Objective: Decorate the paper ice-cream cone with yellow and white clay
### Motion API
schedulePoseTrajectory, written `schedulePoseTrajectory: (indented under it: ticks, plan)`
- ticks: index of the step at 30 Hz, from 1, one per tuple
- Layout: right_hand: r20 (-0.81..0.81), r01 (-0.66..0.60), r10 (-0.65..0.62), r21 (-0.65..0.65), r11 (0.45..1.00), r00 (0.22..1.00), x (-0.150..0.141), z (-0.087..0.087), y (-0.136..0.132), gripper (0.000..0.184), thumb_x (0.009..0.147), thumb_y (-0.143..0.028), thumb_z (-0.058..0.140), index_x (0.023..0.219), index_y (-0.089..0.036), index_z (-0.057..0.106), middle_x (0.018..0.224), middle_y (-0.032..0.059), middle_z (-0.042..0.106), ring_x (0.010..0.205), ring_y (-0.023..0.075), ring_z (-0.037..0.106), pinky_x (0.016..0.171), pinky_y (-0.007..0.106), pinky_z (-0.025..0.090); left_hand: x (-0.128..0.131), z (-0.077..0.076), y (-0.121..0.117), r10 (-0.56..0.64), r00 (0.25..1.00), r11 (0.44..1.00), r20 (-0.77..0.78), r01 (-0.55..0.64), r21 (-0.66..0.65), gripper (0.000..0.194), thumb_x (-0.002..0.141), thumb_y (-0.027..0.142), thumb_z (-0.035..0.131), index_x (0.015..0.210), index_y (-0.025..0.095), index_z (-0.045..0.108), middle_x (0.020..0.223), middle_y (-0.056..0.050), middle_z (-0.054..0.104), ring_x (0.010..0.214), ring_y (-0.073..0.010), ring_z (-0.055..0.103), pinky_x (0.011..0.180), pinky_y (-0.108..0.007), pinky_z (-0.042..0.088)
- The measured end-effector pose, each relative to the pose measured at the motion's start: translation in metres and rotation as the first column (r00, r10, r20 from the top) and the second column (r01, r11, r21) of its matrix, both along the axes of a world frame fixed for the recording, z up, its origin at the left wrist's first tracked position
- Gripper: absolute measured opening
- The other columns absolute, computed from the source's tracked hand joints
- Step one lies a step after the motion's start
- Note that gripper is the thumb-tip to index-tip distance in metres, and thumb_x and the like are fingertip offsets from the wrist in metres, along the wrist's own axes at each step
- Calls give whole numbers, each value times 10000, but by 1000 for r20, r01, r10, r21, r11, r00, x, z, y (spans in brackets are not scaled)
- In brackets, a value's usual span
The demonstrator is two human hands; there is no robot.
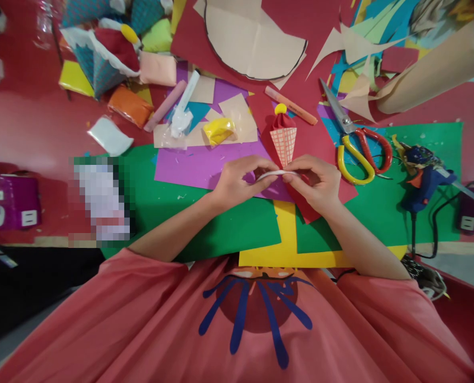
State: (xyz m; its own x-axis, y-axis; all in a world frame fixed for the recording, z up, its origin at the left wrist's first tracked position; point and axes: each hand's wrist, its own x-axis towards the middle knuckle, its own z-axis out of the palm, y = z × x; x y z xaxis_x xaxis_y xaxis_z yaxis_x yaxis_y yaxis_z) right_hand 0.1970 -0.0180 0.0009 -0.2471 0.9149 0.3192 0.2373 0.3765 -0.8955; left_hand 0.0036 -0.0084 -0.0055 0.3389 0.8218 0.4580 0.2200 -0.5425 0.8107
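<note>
My left hand (pixel 237 181) and my right hand (pixel 314 180) pinch the two ends of a thin white strip of soft material (pixel 276 174), stretched between them above purple paper (pixel 205 165) and red paper. Just beyond the strip lies a small paper ice-cream cone (pixel 283 139) with a checked cone, a red scoop and a yellow ball on top. Both hands have their fingers closed on the strip.
Scissors (pixel 356 143) with red and yellow handles lie to the right, with a blue glue gun (pixel 422 178) and its cord beyond them. Green sheets (pixel 168 202), a yellow sheet (pixel 287 239), clay packets (pixel 218 130), an orange marker (pixel 290 105) and paper scraps cover the red floor.
</note>
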Motion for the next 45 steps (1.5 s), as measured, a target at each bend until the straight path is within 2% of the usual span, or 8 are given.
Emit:
schedulePoseTrajectory:
  ticks: [10, 15, 21, 26, 31, 35, 39, 45]
  plan:
    - [-10, 21, -21, -12, 1000, 1000, 0, -2, 0, 62, 840, -268, 687, 887, -259, 725, 837, -15, 749, 747, 121, 690, 659, 254, 557, 1, -2, 1, -5, 999, 998, -31, 3, -57, 229, 843, 350, 682, 968, 161, 649, 841, -21, 732, 652, -67, 631, 601, -170, 496]
    - [-45, -45, 43, -53, 998, 998, 0, -1, 0, 243, 805, -314, 724, 1038, -250, 692, 923, -3, 746, 790, 124, 701, 671, 248, 569, 0, 1, 2, 2, 999, 999, -45, 0, 39, 118, 883, 282, 630, 879, 172, 671, 776, -9, 720, 660, -77, 626, 623, -188, 488]
    - [-14, 6, -6, 18, 1000, 1000, 0, -2, 1, 40, 835, -269, 693, 857, -252, 721, 822, -15, 750, 767, 126, 700, 708, 273, 576, -1, 1, 1, 43, 998, 999, -41, -43, 13, 176, 851, 321, 673, 944, 172, 661, 826, -27, 731, 701, -96, 658, 643, -202, 518]
    - [-80, -93, 87, -67, 993, 993, 1, -5, 0, 324, 791, -320, 740, 1102, -273, 665, 950, -6, 732, 812, 125, 698, 694, 258, 580, -1, 2, 2, 19, 1000, 998, 8, -20, 68, 109, 877, 293, 647, 871, 188, 672, 789, -25, 726, 735, -111, 676, 681, -237, 535]
    - [-63, -46, 48, 28, 999, 997, 0, -3, 1, 80, 812, -222, 717, 884, -258, 725, 824, -19, 747, 764, 122, 698, 695, 262, 570, -1, 1, 2, 9, 1000, 995, 28, -12, 94, 97, 855, 271, 678, 902, 186, 681, 812, -23, 732, 737, -105, 674, 686, -224, 531]
    - [-59, -12, 15, 45, 999, 998, 1, -1, 2, 72, 813, -232, 716, 875, -267, 727, 820, -19, 750, 769, 131, 703, 712, 280, 577, -1, 1, 1, 43, 998, 997, 43, -45, 60, 120, 834, 273, 699, 906, 185, 661, 772, -11, 702, 648, -80, 620, 593, -195, 489]
    - [-83, -72, 68, -43, 996, 994, 1, -2, 1, 275, 788, -285, 748, 1057, -270, 695, 895, -14, 747, 782, 123, 701, 692, 260, 571, -1, 1, 2, 27, 1000, 995, 11, -28, 97, 100, 865, 279, 665, 854, 180, 659, 756, -14, 704, 686, -93, 641, 635, -211, 499]
    - [-33, -63, 63, 18, 998, 997, 1, -2, 2, 98, 808, -201, 719, 900, -230, 738, 838, -10, 762, 775, 117, 715, 710, 238, 566, 0, 2, 2, 1, 1000, 993, 16, -3, 121, 88, 858, 254, 676, 864, 169, 652, 775, -6, 707, 708, -81, 652, 657, -186, 502]
